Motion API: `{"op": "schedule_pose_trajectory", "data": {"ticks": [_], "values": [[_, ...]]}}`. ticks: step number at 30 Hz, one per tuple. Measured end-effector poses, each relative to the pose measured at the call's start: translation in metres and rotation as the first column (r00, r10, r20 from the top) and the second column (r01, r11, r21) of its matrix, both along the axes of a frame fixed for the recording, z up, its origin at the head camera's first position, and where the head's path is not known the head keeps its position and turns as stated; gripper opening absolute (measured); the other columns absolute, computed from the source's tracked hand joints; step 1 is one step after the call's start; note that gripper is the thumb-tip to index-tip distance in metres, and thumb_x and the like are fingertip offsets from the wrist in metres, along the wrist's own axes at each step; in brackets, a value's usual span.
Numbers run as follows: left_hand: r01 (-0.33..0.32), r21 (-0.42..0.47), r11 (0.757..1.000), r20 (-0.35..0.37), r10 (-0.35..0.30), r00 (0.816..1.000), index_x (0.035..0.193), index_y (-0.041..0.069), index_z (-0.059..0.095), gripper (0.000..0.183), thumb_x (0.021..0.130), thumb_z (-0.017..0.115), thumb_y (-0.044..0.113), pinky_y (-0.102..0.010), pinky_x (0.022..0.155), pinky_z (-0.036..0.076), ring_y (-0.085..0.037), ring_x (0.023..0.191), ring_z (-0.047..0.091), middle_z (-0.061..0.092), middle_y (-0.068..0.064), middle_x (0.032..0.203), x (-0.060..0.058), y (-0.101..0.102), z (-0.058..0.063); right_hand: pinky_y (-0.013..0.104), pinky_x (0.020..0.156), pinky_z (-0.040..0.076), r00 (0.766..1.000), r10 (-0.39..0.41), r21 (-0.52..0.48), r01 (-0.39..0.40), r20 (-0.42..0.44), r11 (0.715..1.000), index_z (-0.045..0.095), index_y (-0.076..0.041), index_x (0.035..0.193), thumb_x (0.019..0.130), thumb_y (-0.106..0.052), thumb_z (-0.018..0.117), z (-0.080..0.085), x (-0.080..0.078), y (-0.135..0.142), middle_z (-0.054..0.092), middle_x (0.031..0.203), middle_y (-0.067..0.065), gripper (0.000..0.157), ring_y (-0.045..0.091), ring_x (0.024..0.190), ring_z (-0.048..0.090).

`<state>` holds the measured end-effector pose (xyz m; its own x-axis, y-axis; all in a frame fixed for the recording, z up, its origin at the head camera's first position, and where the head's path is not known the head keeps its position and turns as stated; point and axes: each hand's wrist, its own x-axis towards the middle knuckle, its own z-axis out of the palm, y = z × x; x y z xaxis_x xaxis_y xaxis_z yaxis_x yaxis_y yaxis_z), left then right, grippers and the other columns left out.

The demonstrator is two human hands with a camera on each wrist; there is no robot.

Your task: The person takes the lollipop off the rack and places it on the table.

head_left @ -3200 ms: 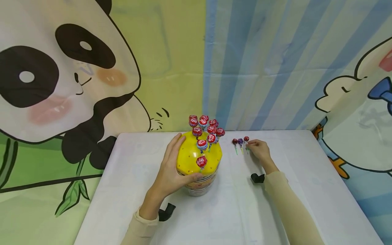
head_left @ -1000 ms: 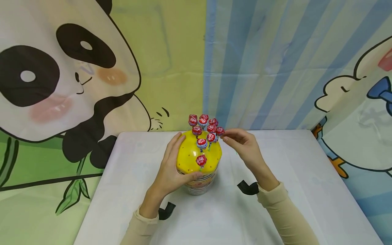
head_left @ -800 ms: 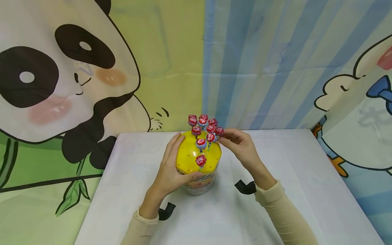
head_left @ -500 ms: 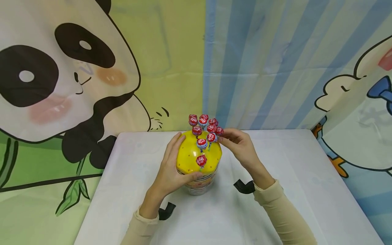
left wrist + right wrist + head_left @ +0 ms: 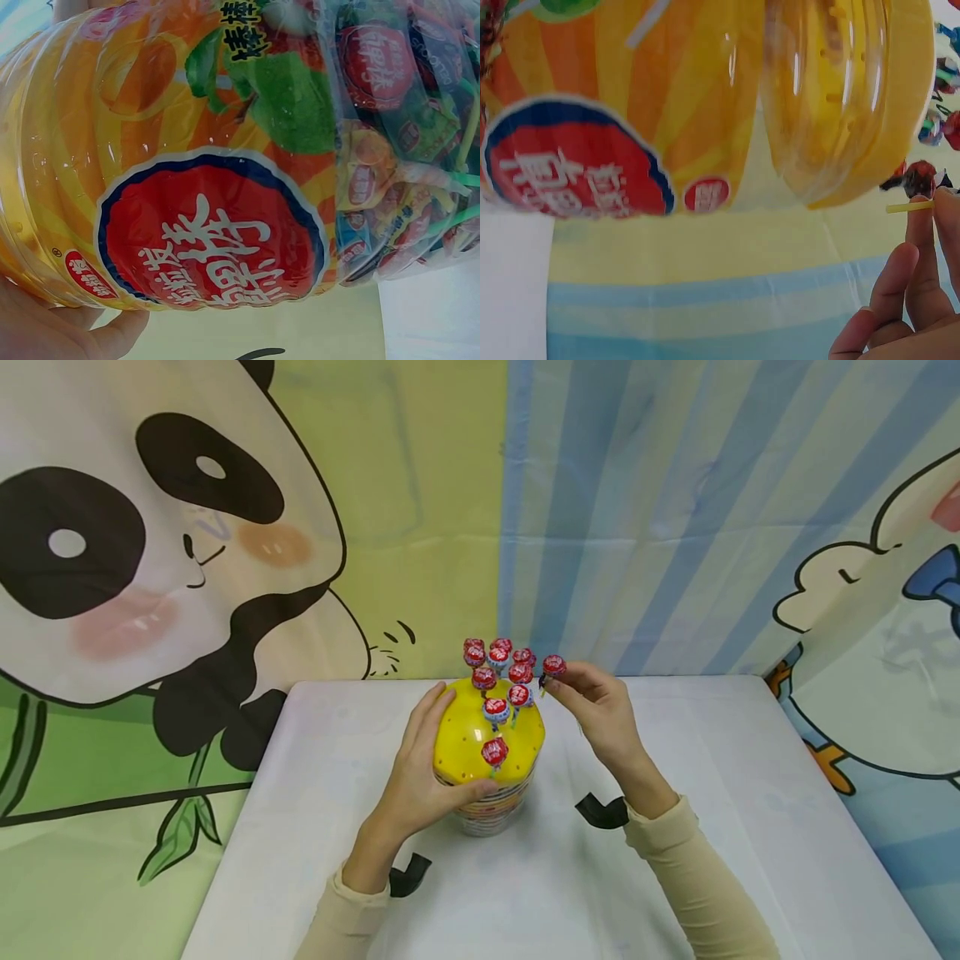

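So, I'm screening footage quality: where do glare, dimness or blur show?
Head: a glossy highlight on the yellow lid, faint shadow on the table; left wrist: dim overall, small glints on the jar; right wrist: the red logo looks blurred.

On the table (image 5: 750, 793) stands the jar (image 5: 491, 814), with my left grip (image 5: 416, 772) at its left side. In its lid (image 5: 465, 739) stand several lollipops (image 5: 496, 710); to their right, my right grip (image 5: 606, 718) holds another lollipop (image 5: 553, 666).
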<state>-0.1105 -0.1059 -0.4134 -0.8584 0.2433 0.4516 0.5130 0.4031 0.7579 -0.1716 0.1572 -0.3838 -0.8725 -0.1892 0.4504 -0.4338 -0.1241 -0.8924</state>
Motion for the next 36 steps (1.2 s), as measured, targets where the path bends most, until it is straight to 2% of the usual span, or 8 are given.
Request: {"op": "schedule_pose_trajectory", "data": {"ticks": [5, 11, 15, 22, 30, 36], "values": [[-0.002, 0.0, 1.0, 0.002, 0.002, 1.0, 0.158, 0.028, 0.027, 0.108, 0.071, 0.087, 0.052, -0.046, 0.105, 0.043, -0.018, 0.14, 0.033, 0.014, 0.009, 0.164, -0.001, 0.0, 0.001, 0.026, 0.072, 0.054, 0.997, -0.067, 0.018, 0.067, 0.022, 0.998, 0.072, -0.003, 0.114, 0.096, -0.003, 0.067, -0.003, -0.005, 0.012, 0.071, 0.105, 0.005, 0.019, 0.023, 0.089, 0.06], [-0.007, 0.0, 1.0, 0.0, 0.007, 1.0, 0.158, 0.028, 0.027, 0.108, 0.071, 0.087, 0.051, -0.046, 0.106, 0.043, -0.018, 0.141, 0.033, 0.014, 0.009, 0.164, -0.001, 0.0, 0.001, 0.027, 0.087, 0.054, 0.989, -0.137, 0.027, 0.136, 0.053, 0.99, 0.071, 0.002, 0.114, 0.095, -0.005, 0.068, -0.016, -0.013, 0.031, 0.069, 0.112, 0.006, 0.02, 0.021, 0.099, 0.063], [-0.003, 0.004, 1.0, 0.007, 0.003, 1.0, 0.158, 0.028, 0.027, 0.108, 0.071, 0.088, 0.051, -0.046, 0.106, 0.043, -0.018, 0.141, 0.033, 0.014, 0.01, 0.163, -0.001, -0.001, 0.0, 0.025, 0.084, 0.053, 0.974, -0.209, 0.054, 0.205, 0.09, 0.977, 0.069, 0.005, 0.113, 0.095, -0.007, 0.069, -0.027, -0.017, 0.047, 0.069, 0.107, 0.004, 0.022, 0.018, 0.096, 0.063], [-0.006, 0.004, 1.0, 0.007, 0.005, 1.0, 0.158, 0.029, 0.027, 0.109, 0.071, 0.088, 0.05, -0.046, 0.107, 0.042, -0.018, 0.141, 0.033, 0.014, 0.01, 0.164, 0.0, -0.001, 0.001, 0.023, 0.079, 0.052, 0.917, -0.351, 0.141, 0.328, 0.191, 0.934, 0.067, 0.006, 0.117, 0.094, -0.016, 0.072, -0.048, -0.028, 0.077, 0.07, 0.099, -0.004, 0.032, 0.018, 0.093, 0.062], [-0.004, 0.008, 1.0, 0.009, 0.004, 1.0, 0.158, 0.029, 0.027, 0.109, 0.071, 0.088, 0.05, -0.047, 0.107, 0.041, -0.018, 0.141, 0.032, 0.014, 0.01, 0.164, 0.0, -0.001, 0.0, 0.021, 0.07, 0.049, 0.854, -0.441, 0.225, 0.388, 0.275, 0.894, 0.063, 0.01, 0.122, 0.095, -0.012, 0.07, -0.076, -0.043, 0.106, 0.071, 0.093, -0.004, 0.035, 0.011, 0.082, 0.058], [0.002, 0.009, 1.0, 0.001, -0.002, 1.0, 0.158, 0.028, 0.027, 0.109, 0.071, 0.088, 0.05, -0.047, 0.107, 0.041, -0.018, 0.141, 0.032, 0.014, 0.009, 0.164, 0.0, -0.001, -0.001, 0.022, 0.07, 0.047, 0.8, -0.52, 0.323, 0.427, 0.301, 0.845, 0.066, 0.004, 0.121, 0.096, -0.022, 0.071, -0.093, -0.049, 0.117, 0.071, 0.091, -0.011, 0.037, 0.011, 0.082, 0.057]]}}
